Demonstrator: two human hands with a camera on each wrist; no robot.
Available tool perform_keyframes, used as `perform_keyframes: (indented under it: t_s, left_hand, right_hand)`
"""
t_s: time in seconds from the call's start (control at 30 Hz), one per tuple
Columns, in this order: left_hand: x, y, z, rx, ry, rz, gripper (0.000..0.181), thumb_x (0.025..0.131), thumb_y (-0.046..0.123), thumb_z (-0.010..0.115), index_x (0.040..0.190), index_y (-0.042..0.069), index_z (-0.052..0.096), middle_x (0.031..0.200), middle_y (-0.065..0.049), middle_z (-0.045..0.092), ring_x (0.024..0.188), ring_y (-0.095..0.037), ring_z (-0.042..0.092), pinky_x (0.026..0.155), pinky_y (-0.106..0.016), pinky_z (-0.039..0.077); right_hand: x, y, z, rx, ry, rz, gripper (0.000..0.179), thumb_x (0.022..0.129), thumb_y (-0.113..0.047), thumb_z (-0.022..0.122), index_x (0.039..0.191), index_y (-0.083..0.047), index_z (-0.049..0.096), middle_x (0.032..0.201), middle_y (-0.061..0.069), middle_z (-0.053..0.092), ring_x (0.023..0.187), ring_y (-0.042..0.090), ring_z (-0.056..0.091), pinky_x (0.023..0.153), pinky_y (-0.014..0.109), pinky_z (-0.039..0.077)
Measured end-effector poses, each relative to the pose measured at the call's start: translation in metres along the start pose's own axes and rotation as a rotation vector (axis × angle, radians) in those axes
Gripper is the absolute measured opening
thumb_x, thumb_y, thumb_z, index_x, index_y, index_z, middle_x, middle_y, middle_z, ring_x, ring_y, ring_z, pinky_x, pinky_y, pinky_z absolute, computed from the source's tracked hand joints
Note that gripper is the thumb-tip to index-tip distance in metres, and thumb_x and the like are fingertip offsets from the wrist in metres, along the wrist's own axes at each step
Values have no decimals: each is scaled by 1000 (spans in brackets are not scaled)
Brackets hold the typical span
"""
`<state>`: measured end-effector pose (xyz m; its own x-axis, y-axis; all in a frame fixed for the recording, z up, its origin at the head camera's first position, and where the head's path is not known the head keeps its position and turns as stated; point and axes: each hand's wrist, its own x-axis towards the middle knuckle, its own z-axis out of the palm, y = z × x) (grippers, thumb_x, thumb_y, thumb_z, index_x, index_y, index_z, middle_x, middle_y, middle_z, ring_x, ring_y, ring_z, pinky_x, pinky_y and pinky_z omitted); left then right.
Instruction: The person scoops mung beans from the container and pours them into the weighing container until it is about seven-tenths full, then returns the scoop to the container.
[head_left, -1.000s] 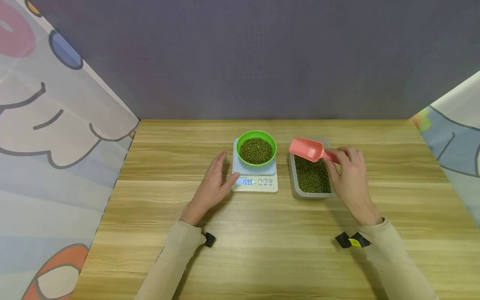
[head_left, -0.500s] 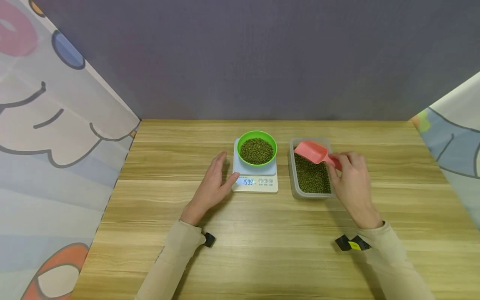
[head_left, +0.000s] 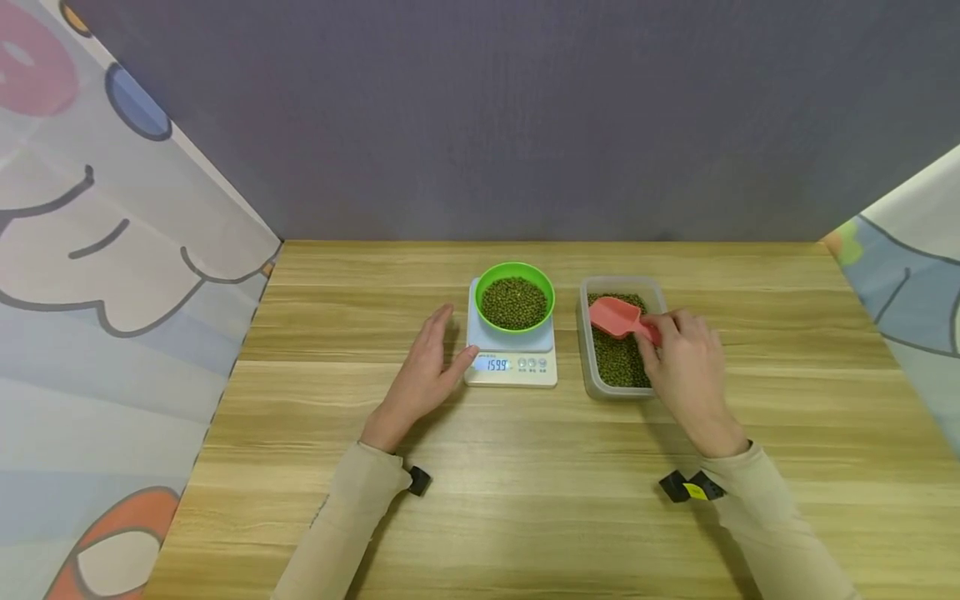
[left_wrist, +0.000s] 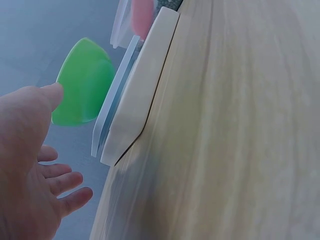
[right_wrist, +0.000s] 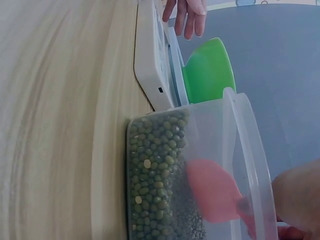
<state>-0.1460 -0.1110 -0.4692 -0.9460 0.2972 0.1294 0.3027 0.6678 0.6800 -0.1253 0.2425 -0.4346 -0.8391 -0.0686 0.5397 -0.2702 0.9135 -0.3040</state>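
Observation:
My right hand [head_left: 688,375] pinches the handle of a pink scoop [head_left: 615,317]. The scoop's bowl is inside a clear plastic container [head_left: 589,379] of mung beans [head_left: 621,358]; through the wall in the right wrist view, the scoop [right_wrist: 212,192] touches the beans' surface. A green bowl [head_left: 553,302] partly filled with mung beans stands on a white kitchen scale [head_left: 510,340], whose display reads 159.9. My left hand [head_left: 420,375] lies beside the scale's left edge, fingers straight, holding nothing. In the left wrist view that hand [left_wrist: 35,165] is near the green bowl [left_wrist: 85,85].
The scale and container stand side by side on a wood-grain table [head_left: 525,500], with a narrow gap between them. Behind the table rises a dark grey panel [head_left: 510,125]. A printed cartoon sheet [head_left: 135,292] hangs at the left, another at the right.
My right hand has lowered the pink scoop from above the container's rim down into the container, moving slightly toward me. The left hand stays put. The display still reads 159.9.

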Motion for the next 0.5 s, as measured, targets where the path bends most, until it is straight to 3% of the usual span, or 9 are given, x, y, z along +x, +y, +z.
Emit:
perform_keyframes:
  t_s: [0.5]
  left_hand:
    - [0, 1, 0, 9, -5, -9, 81, 106, 47, 52, 162, -3, 20, 167, -23, 25, 155, -37, 25, 127, -52, 23]
  right_hand:
    - [-3, 0, -2, -62, -48, -49, 25, 84, -15, 85, 100, 2, 75, 94, 22, 72, 81, 42, 59, 64, 48, 34]
